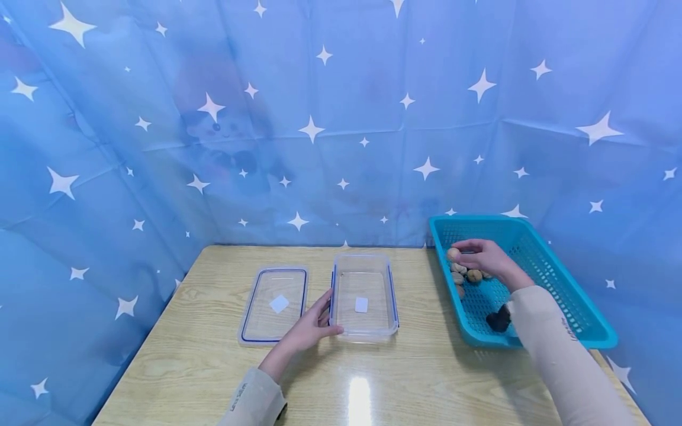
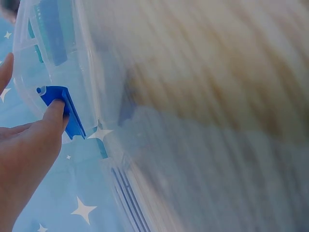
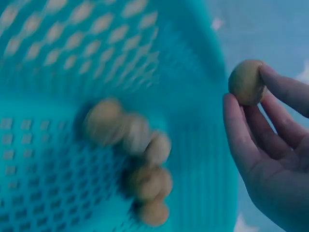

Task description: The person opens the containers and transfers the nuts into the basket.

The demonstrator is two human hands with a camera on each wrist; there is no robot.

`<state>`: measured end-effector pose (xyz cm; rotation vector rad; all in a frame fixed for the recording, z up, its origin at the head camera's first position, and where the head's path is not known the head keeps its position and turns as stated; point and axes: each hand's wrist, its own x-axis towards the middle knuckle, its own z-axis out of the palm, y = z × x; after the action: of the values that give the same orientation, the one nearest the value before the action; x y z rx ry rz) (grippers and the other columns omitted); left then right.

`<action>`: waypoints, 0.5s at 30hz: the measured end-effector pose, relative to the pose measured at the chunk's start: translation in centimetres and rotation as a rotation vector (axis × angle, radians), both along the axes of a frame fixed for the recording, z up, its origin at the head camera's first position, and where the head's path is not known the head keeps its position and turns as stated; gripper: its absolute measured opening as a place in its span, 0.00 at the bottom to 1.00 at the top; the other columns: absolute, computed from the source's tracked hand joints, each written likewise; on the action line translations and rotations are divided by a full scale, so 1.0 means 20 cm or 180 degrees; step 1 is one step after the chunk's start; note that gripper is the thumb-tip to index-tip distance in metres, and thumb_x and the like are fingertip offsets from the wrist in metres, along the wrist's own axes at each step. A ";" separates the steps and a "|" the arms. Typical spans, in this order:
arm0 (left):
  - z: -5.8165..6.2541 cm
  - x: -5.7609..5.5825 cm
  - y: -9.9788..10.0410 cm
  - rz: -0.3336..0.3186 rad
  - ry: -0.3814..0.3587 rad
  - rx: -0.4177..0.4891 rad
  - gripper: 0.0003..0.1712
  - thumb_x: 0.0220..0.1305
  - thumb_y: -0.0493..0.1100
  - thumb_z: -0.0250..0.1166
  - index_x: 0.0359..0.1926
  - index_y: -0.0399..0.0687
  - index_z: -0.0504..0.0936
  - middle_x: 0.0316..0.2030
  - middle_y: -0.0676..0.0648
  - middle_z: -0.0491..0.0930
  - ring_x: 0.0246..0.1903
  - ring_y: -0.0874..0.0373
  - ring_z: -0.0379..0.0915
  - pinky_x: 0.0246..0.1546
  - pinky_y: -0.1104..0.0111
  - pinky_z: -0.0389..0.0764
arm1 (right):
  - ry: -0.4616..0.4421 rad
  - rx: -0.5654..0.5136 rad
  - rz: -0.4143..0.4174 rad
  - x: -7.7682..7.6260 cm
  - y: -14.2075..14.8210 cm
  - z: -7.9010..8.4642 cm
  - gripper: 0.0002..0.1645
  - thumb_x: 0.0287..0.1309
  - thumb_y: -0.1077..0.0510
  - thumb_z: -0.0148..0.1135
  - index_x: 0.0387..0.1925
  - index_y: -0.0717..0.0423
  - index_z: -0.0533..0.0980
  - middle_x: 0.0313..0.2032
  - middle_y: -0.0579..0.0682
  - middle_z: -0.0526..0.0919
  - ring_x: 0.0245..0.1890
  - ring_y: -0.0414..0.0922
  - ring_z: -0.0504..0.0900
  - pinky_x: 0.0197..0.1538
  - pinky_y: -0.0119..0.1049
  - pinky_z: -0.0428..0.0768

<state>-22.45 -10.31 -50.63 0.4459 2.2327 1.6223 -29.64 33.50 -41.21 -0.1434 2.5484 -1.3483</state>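
My right hand (image 1: 487,258) pinches a walnut (image 3: 247,82) between thumb and fingers, over the left side of a teal plastic basket (image 1: 554,260). Several more walnuts (image 1: 473,276) lie in the basket below that hand, blurred in the right wrist view. At the table's middle stands a clear plastic food container (image 1: 367,322) with blue side latches, no lid on it. My left hand (image 1: 311,327) holds its near left corner, the thumb at the front. In the left wrist view a digit presses against a blue latch (image 2: 65,108).
The clear lid (image 1: 266,325) with a blue seal lies flat on the wooden table (image 1: 176,343), left of the container. A blue star-patterned cloth (image 1: 362,160) hangs behind the table. The basket's near right corner reaches past the table's right edge.
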 end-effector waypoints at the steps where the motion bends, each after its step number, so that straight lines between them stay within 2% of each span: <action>1: 0.00 0.00 0.00 -0.0003 0.0003 0.0004 0.55 0.63 0.41 0.69 0.80 0.46 0.41 0.78 0.32 0.42 0.75 0.36 0.49 0.75 0.53 0.61 | -0.0012 0.0075 0.0006 0.00 0.03 -0.02 0.39 0.72 0.45 0.55 0.73 0.63 0.60 0.71 0.71 0.62 0.69 0.67 0.66 0.67 0.62 0.74; 5: 0.00 0.00 0.00 -0.0017 -0.0020 0.0038 0.55 0.64 0.41 0.68 0.80 0.47 0.41 0.78 0.33 0.41 0.75 0.36 0.48 0.76 0.53 0.61 | -0.0170 0.0136 0.0071 -0.01 0.13 -0.10 0.37 0.72 0.50 0.56 0.71 0.70 0.61 0.68 0.73 0.65 0.66 0.66 0.69 0.66 0.61 0.76; 9: 0.00 0.01 -0.01 -0.0034 -0.0060 0.0066 0.55 0.64 0.42 0.68 0.80 0.49 0.41 0.79 0.33 0.41 0.76 0.36 0.48 0.76 0.54 0.61 | -0.0411 0.0046 0.0129 -0.01 0.20 -0.18 0.36 0.71 0.56 0.57 0.69 0.76 0.60 0.65 0.76 0.66 0.57 0.55 0.80 0.61 0.50 0.84; 12: 0.00 0.01 -0.01 -0.0044 -0.0078 0.0093 0.55 0.64 0.42 0.68 0.80 0.49 0.41 0.79 0.33 0.41 0.76 0.37 0.48 0.76 0.54 0.60 | -0.0544 0.0047 0.0128 -0.01 0.24 -0.22 0.36 0.70 0.57 0.58 0.67 0.79 0.60 0.64 0.77 0.67 0.52 0.45 0.83 0.57 0.46 0.87; 15: 0.00 0.01 0.00 -0.0037 -0.0084 0.0097 0.55 0.64 0.42 0.69 0.80 0.50 0.41 0.79 0.34 0.42 0.76 0.37 0.48 0.76 0.54 0.60 | -0.0604 0.0038 0.0121 -0.01 0.26 -0.24 0.36 0.69 0.58 0.60 0.66 0.80 0.61 0.62 0.77 0.69 0.49 0.43 0.84 0.55 0.45 0.88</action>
<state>-22.30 -10.39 -50.71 0.4420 2.1849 1.6489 -29.77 38.61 -45.98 -0.0580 2.3841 -1.2682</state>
